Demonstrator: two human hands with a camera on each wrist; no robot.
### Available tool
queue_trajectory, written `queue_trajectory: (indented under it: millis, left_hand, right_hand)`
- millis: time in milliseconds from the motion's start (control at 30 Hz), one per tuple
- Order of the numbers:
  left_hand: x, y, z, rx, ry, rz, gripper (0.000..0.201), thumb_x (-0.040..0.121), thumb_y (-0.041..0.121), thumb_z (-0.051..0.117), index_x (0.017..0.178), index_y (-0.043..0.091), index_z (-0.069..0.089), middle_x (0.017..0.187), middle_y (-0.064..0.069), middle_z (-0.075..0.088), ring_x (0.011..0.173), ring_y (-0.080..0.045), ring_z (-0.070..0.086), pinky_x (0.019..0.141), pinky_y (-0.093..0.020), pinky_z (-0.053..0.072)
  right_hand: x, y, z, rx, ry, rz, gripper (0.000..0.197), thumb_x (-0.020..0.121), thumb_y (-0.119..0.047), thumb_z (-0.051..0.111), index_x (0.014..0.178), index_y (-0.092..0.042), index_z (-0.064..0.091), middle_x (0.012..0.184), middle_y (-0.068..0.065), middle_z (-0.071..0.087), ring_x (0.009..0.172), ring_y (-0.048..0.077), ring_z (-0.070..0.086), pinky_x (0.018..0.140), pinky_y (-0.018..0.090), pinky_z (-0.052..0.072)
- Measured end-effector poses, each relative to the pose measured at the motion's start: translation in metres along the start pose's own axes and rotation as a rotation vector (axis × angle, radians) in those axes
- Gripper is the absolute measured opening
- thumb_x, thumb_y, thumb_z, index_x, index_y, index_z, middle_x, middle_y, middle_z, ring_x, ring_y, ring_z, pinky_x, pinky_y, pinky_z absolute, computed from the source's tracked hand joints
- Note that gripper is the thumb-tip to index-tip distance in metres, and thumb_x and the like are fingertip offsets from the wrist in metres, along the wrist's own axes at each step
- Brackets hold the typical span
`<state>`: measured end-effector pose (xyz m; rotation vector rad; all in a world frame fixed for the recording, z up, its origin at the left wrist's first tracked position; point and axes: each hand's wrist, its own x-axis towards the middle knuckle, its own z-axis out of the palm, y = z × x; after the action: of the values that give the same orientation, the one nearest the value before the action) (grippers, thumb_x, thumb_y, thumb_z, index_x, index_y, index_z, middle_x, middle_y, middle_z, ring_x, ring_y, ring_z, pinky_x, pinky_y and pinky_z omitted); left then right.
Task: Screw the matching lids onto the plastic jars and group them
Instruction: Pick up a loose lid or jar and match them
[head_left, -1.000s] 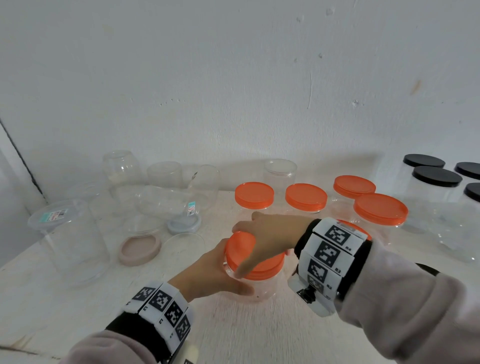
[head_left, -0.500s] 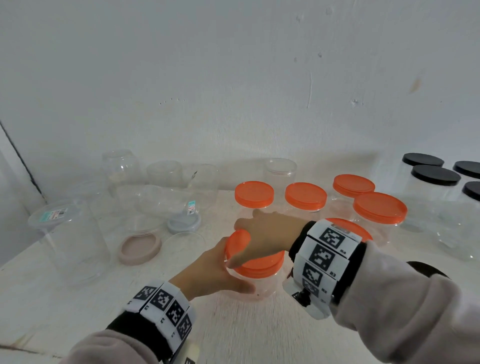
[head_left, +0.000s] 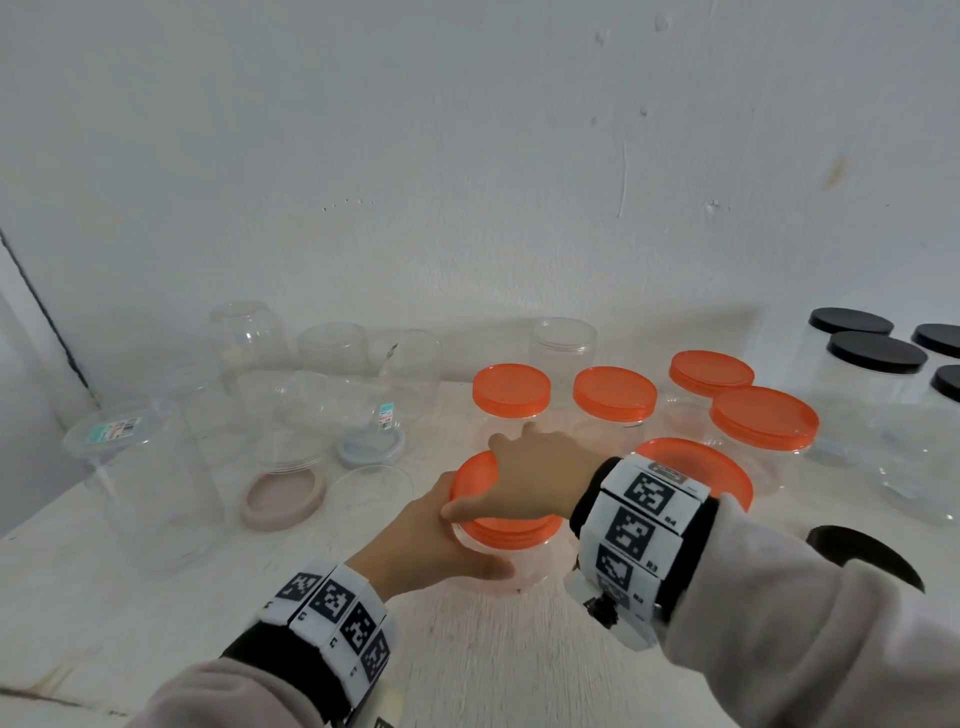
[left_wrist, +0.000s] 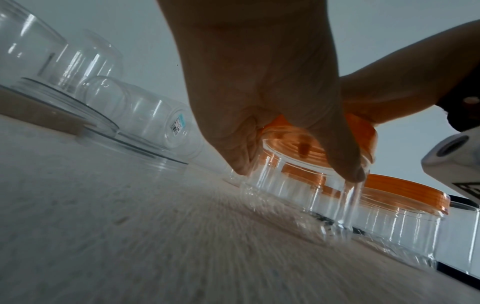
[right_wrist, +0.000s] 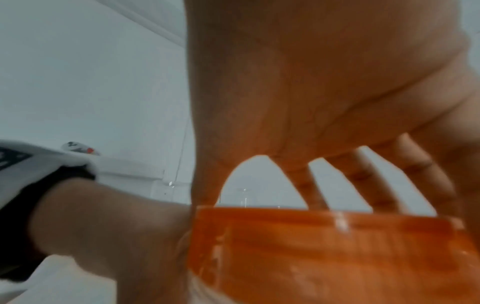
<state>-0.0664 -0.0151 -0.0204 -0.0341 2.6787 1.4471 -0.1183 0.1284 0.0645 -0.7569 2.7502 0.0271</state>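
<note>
Left hand: the left hand (head_left: 431, 540) is wrapped round the clear wall of the jar (head_left: 511, 558), thumb on the near side and the other fingers round the left and far side, so that the jar is steadied on the tabletop (head_left: 156, 597).
Right hand: the right hand (head_left: 535, 470) is spread over the orange lid (head_left: 506, 525), fingers curled down over its rim; the lid is gripped from above.
Place of the task's thing: the jar stands near the middle of the tabletop, just left of and nearer than the group of orange-lidded jars (head_left: 763, 418); black-lidded jars (head_left: 875, 353) are grouped at the far right.
Risk, cross-threading: the lid could be seated askew and jammed if it is turned while tilted; whether it sits level cannot be told.
Risk, slipping: the smooth thin wall could be spun or squeezed under the left hand, and the turn lost.
Risk, knocking: the neighbouring orange-lidded jar (head_left: 696, 467), hidden largely by the right wrist, could be nudged by that wrist.
Materials: the jars are of clear, glossy, thin plastic, cylindrical; the lids are flat ridged discs.
Unfinished: uncapped clear jars (head_left: 337, 400) lie at the far left, with a beige lid (head_left: 283, 499) beside them.
</note>
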Motion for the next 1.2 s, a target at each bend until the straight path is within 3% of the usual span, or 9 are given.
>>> queue_trajectory:
  millis: [133,200,467,600,700,933,1033,1133,1200]
  left_hand:
    - [0.001,0.000,0.000,0.028,-0.017,-0.011,0.106,0.056,0.043,0.091,0.140,0.035,0.026,0.122,0.020,0.052,0.114,-0.004,0.052,0.093,-0.022,0.043]
    - [0.001,0.000,0.001,0.030,-0.017,-0.009,0.112,0.054,0.044,0.091,0.143,0.035,0.022,0.124,0.019,0.051,0.116,-0.005,0.051,0.095,-0.022,0.042]
    - [0.001,-0.002,0.001,-0.003,0.000,-0.009,0.101,0.054,0.039,0.092,0.136,0.035,0.033,0.114,0.021,0.058,0.106,0.005,0.054,0.083,-0.016,0.044]
    - [0.001,0.001,0.001,0.006,-0.022,-0.006,0.106,0.056,0.040,0.091,0.139,0.036,0.026,0.121,0.021,0.051,0.113,-0.003,0.052,0.091,-0.021,0.043]
    - [0.001,0.002,0.001,-0.001,-0.025,0.008,0.110,0.057,0.038,0.091,0.142,0.037,0.022,0.125,0.020,0.052,0.117,-0.004,0.051,0.097,-0.024,0.043]
    - [0.000,0.000,0.001,-0.013,-0.017,-0.002,0.100,0.056,0.038,0.091,0.137,0.033,0.034,0.118,0.020,0.057,0.108,0.004,0.053,0.085,-0.019,0.044]
    - [-0.001,0.000,0.001,-0.009,-0.023,-0.003,0.103,0.056,0.039,0.091,0.138,0.034,0.030,0.124,0.018,0.054,0.114,-0.002,0.052,0.092,-0.022,0.043]
    - [0.000,0.001,0.001,-0.007,-0.031,0.001,0.106,0.056,0.039,0.091,0.138,0.041,0.023,0.129,0.016,0.051,0.120,-0.006,0.049,0.101,-0.028,0.042]
    - [0.000,0.001,0.001,0.002,-0.027,0.000,0.104,0.057,0.038,0.091,0.139,0.036,0.027,0.126,0.016,0.054,0.117,-0.005,0.051,0.097,-0.026,0.043]
  right_hand:
    - [-0.002,0.006,-0.015,-0.028,-0.181,-0.117,0.104,0.067,-0.073,0.068,0.150,-0.043,0.012,0.153,0.003,0.022,0.137,0.033,0.029,0.102,0.054,0.036]
    - [-0.003,0.008,-0.021,-0.045,-0.223,-0.193,0.098,0.070,-0.059,0.074,0.147,-0.052,0.013,0.148,-0.005,0.024,0.135,0.031,0.030,0.101,0.053,0.037]
    - [0.000,0.000,-0.006,-0.065,-0.047,-0.053,0.099,0.070,-0.086,0.050,0.147,-0.027,0.030,0.140,0.011,0.038,0.123,0.037,0.045,0.093,0.047,0.043]
    - [-0.005,0.008,-0.020,-0.033,-0.196,-0.155,0.096,0.071,-0.068,0.068,0.148,-0.047,0.015,0.149,-0.002,0.025,0.134,0.031,0.033,0.102,0.052,0.037]
    - [-0.006,0.011,-0.025,-0.004,-0.219,-0.228,0.085,0.075,-0.054,0.072,0.143,-0.055,0.022,0.140,-0.008,0.029,0.129,0.028,0.038,0.099,0.049,0.040]
    - [-0.002,0.005,-0.011,-0.021,-0.065,-0.102,0.094,0.072,-0.082,0.054,0.146,-0.031,0.029,0.140,0.008,0.037,0.123,0.034,0.045,0.085,0.041,0.040]
    - [-0.003,0.008,-0.017,-0.040,-0.153,-0.134,0.094,0.070,-0.075,0.064,0.147,-0.043,0.021,0.146,0.002,0.029,0.133,0.032,0.034,0.097,0.050,0.039]
    - [-0.005,0.011,-0.023,-0.020,-0.213,-0.216,0.086,0.071,-0.062,0.072,0.142,-0.055,0.023,0.139,-0.007,0.030,0.128,0.027,0.038,0.095,0.046,0.039]
    - [-0.003,0.010,-0.020,-0.006,-0.177,-0.196,0.086,0.071,-0.069,0.068,0.143,-0.051,0.025,0.137,-0.004,0.033,0.127,0.028,0.040,0.094,0.045,0.040]
